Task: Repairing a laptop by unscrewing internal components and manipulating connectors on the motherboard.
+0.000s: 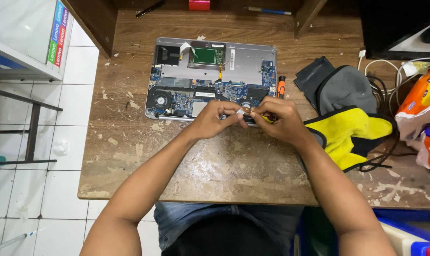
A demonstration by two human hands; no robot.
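An opened laptop (243, 61) lies bottom up on the worn wooden table (215, 166), its circuit board, fan and green module exposed. My left hand (214, 118) and my right hand (277, 121) meet at the laptop's near edge. The left fingers pinch a small white piece (240, 112) there. The right hand grips a thin yellow tool (267, 118) whose tip touches the same spot. An orange-handled screwdriver (281, 86) lies beside the laptop's right edge.
A grey and yellow cloth pouch (352, 128) and a dark flat case (312, 76) lie to the right, with cables (386, 90) and colourful snack bags (424, 114) beyond. A white box (30, 33) stands at far left above a tiled floor (44, 189). Pens lie at the table's back.
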